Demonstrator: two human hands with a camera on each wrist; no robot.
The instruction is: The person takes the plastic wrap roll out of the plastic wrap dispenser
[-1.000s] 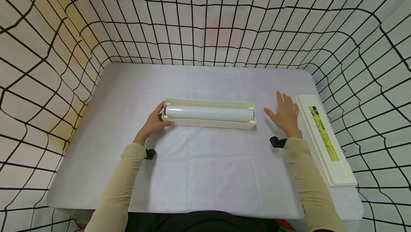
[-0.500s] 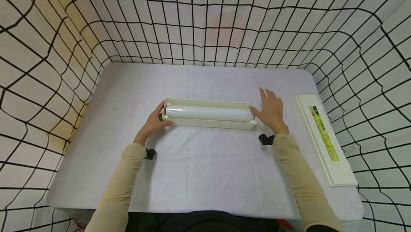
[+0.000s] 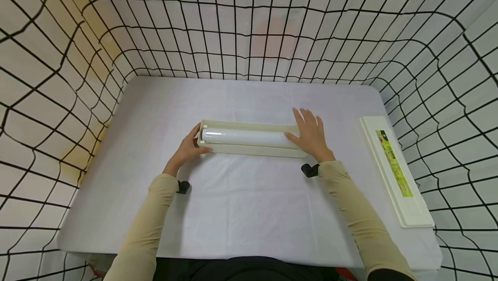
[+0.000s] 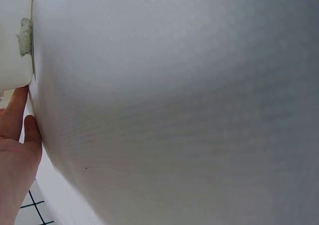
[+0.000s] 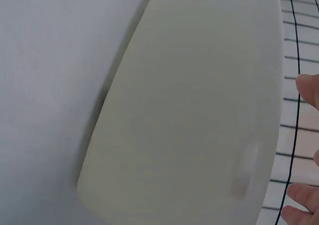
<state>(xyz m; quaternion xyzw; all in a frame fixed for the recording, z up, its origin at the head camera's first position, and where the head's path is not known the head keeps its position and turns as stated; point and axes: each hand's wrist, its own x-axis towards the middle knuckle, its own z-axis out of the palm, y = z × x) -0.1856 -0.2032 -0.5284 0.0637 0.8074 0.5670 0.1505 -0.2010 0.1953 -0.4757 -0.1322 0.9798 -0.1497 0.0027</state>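
A long cream plastic box (image 3: 253, 150) lies lidless across the middle of the table, with a shiny white roll (image 3: 245, 136) inside it. My left hand (image 3: 186, 149) grips the box's left end, thumb at the near side and fingers at the far side. In the left wrist view, the hand (image 4: 17, 155) appears below the box's end (image 4: 15, 60). My right hand (image 3: 312, 138) is over the box's right end with fingers spread, hiding that end; its thumb overlaps the roll. The right wrist view shows the box's near wall (image 5: 184, 110) and a few fingertips (image 5: 306, 88) beyond its upper edge.
A cream lid (image 3: 400, 177) with a yellow-green label (image 3: 394, 162) lies slanted along the table's right edge. White cloth (image 3: 241, 212) covers the table. Black wire mesh (image 3: 256, 34) stands around the back and both sides.
My right hand has moved left from beside the lid, over the gap, to the box's right end. The left hand keeps its grip on the box, which stays in place.
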